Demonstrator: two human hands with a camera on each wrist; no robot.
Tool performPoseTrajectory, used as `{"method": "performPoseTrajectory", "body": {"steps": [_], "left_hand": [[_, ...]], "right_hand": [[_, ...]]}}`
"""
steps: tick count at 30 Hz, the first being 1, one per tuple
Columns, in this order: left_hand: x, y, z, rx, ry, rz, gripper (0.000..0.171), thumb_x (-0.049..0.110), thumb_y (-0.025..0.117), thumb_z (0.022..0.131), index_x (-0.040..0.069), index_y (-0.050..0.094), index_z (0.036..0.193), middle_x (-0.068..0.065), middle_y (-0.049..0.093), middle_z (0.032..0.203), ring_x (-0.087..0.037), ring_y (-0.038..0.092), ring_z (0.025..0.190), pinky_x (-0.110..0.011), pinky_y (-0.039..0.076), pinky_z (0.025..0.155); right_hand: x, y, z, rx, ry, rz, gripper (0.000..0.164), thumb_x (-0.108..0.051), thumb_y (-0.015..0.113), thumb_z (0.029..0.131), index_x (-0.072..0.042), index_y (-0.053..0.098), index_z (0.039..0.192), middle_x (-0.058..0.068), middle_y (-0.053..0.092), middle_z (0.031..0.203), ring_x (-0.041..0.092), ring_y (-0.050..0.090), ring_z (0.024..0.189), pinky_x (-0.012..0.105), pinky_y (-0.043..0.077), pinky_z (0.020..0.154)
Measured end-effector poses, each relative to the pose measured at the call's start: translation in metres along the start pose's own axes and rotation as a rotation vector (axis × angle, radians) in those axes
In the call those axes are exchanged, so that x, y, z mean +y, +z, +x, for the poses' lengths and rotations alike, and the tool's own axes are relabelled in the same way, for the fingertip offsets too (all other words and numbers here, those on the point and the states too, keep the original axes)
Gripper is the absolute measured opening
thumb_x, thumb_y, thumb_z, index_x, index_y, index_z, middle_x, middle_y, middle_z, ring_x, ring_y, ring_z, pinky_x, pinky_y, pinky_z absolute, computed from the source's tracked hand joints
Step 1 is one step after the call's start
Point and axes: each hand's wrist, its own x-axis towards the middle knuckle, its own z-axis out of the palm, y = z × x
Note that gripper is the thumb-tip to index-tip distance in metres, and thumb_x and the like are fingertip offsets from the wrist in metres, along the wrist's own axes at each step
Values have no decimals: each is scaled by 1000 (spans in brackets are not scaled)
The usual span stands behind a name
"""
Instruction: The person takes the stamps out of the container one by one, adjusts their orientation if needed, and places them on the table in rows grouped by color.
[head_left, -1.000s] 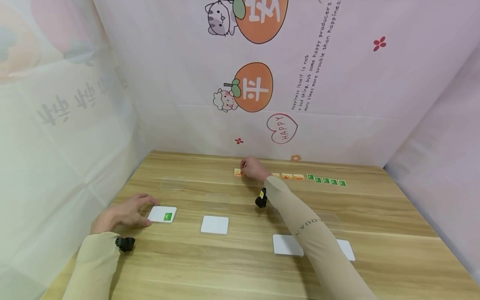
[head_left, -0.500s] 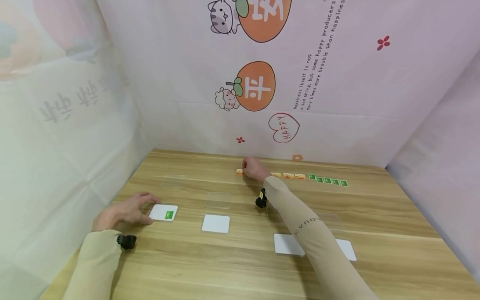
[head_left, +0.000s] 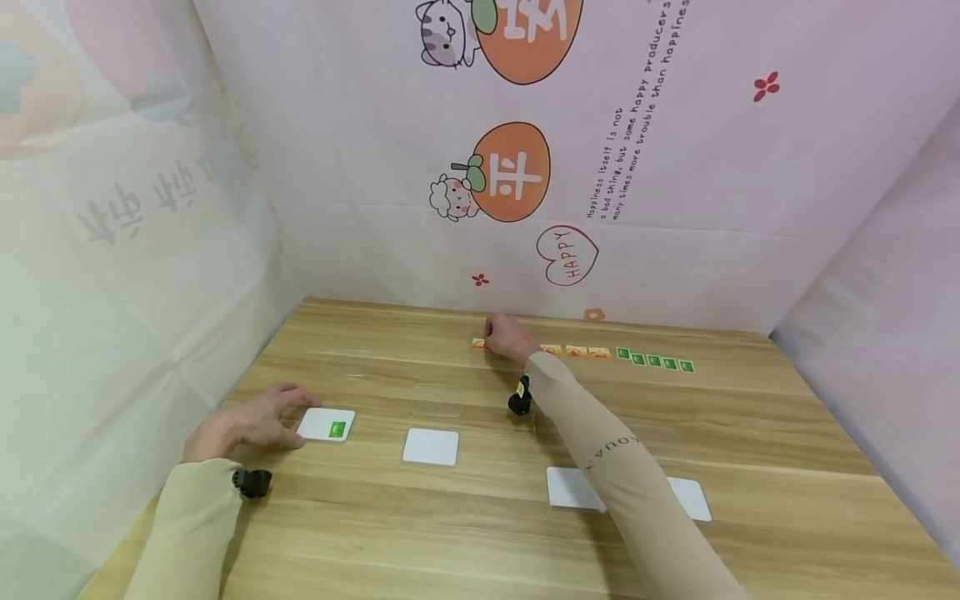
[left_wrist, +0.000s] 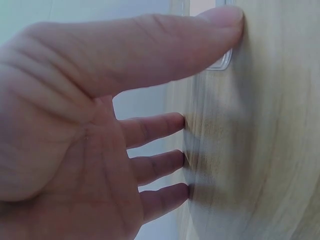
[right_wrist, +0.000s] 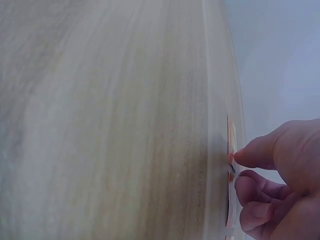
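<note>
At the left, my left hand (head_left: pixel 255 422) spans the left side of a white card (head_left: pixel 315 423) with a small green square (head_left: pixel 337 429) on it. In the left wrist view the thumb (left_wrist: pixel 220 30) lies over the clear-edged card's corner, and the straight fingers (left_wrist: pixel 155 130) touch the table. At the back, my right hand (head_left: pixel 512 337) has thumb and forefinger together on a small orange picture piece (right_wrist: pixel 231 140). The piece's edge looks bent up between the fingertips in the right wrist view. The hand covers part of the row of orange pieces.
Orange pieces (head_left: pixel 576 352) and several green squares (head_left: pixel 655 362) continue the row rightward. White cards (head_left: pixel 431 447) lie nearer, one (head_left: pixel 573 488) partly under the right sleeve. Clear plates (head_left: pixel 437 401) lie behind them. A printed cloth (head_left: pixel 390 250) rises behind the table.
</note>
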Motion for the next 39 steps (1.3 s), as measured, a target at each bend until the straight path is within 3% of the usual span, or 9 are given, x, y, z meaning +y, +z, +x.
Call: {"method": "performPoseTrajectory", "body": {"steps": [12, 21, 39], "left_hand": [[2, -2, 1, -1, 0, 8, 63, 29, 80, 80, 13, 54, 135, -35, 26, 150, -59, 31, 132, -71, 38, 95], [4, -3, -2, -2, 0, 7, 64, 27, 80, 81, 11, 53, 136, -37, 24, 150, -61, 28, 133, -73, 35, 97], [2, 1, -1, 1, 5, 16, 64, 29, 80, 79, 11, 54, 135, -37, 27, 149, -60, 30, 132, -72, 36, 96]], "right_hand": [[-8, -3, -5, 24, -1, -16, 11, -8, 54, 92, -10, 60, 83, 3, 58, 77, 16, 49, 68, 27, 37, 59], [-20, -5, -12, 30, -26, -7, 6, -11, 59, 92, -9, 64, 90, 5, 63, 85, 16, 53, 72, 27, 41, 60], [-37, 2, -15, 23, -70, -34, 11, -21, 62, 93, -11, 65, 91, 1, 63, 82, 15, 53, 71, 26, 41, 59]]}}
